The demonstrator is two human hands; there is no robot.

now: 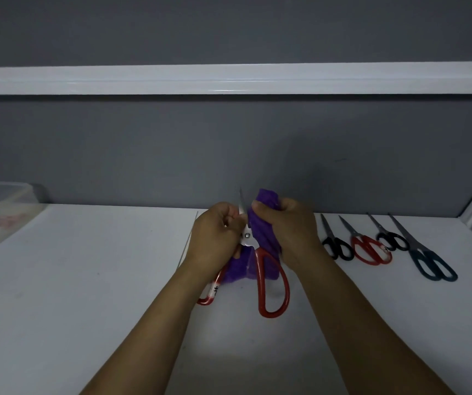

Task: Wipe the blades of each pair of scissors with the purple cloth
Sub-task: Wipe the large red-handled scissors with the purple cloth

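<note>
A large pair of red-handled scissors (273,283) is held up over the white table, blades open and pointing away from me. My left hand (215,235) grips one blade near the pivot. My right hand (289,226) holds the purple cloth (260,226) wrapped round the other blade. The cloth's lower end hangs down between the two red handles. One bare blade tip shows between my hands.
Several more scissors lie in a row on the table (86,280) at right: a small black pair (337,246), a red pair (370,249), another black pair (391,240) and a long dark teal pair (431,266). A translucent plastic box (1,212) stands at far left against the grey wall.
</note>
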